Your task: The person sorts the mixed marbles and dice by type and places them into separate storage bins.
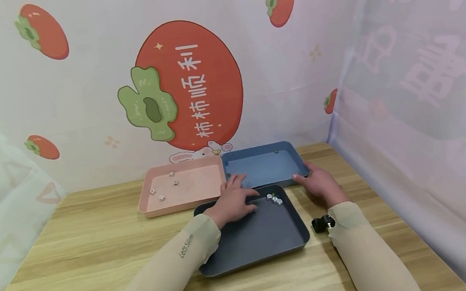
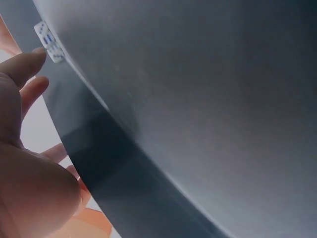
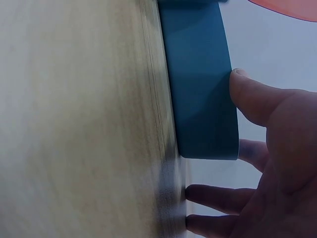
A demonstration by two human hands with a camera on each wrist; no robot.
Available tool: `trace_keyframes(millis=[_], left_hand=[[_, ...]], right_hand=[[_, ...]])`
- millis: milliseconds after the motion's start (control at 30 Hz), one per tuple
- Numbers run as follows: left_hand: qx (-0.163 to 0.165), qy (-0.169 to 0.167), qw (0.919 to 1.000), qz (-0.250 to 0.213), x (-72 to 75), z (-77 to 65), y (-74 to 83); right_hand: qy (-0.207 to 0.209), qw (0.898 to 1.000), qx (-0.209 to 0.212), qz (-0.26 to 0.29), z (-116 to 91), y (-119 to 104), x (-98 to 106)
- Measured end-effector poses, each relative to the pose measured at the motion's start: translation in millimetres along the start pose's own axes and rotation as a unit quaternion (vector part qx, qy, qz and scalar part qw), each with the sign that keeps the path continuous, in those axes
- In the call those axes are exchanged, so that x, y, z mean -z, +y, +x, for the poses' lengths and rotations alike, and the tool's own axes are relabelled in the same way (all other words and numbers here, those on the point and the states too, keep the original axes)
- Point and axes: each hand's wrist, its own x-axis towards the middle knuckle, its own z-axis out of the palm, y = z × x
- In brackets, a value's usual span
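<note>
A blue tray (image 1: 262, 161) lies at the back right, with a few small dark or green pieces near its edges. My right hand (image 1: 321, 182) holds its near right corner, thumb (image 3: 247, 91) at the rim and the index finger round the far side; the other fingers spread beside it. My left hand (image 1: 233, 204) reaches, fingers extended, over the far left part of a black tray (image 1: 260, 243), fingertips by the blue tray's near left edge. White dice (image 1: 275, 200) and tiny green bits sit in the black tray's far right corner.
A pink tray (image 1: 195, 179) with several white dice (image 1: 162, 198) stands left of the blue one. A black device (image 1: 323, 223) sits at the right wrist. The wooden table (image 1: 102, 245) meets a printed cloth backdrop (image 1: 92, 101) behind the trays.
</note>
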Motion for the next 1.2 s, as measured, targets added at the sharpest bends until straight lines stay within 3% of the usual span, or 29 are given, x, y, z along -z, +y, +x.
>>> trace_keyframes(millis=[267,567,833,1200], left_hand=[[0.008,0.001,1.0,-0.006,3.8,-7.3,-14.0],[-0.011,-0.002,0.9996,0.025,4.1,6.2,15.8],[0.002,-0.026,0.9974,0.067,-1.1,16.6,41.7],[0.009,-0.015,0.9984,0.054,1.0,14.9,36.2]], right_hand=[[0.002,1.0,-0.012,0.008,-2,3,1],[0.004,1.0,-0.013,0.006,-3,4,1],[0.002,1.0,-0.008,0.006,-2,1,-1],[0.0,1.0,-0.008,0.009,-1,0,0]])
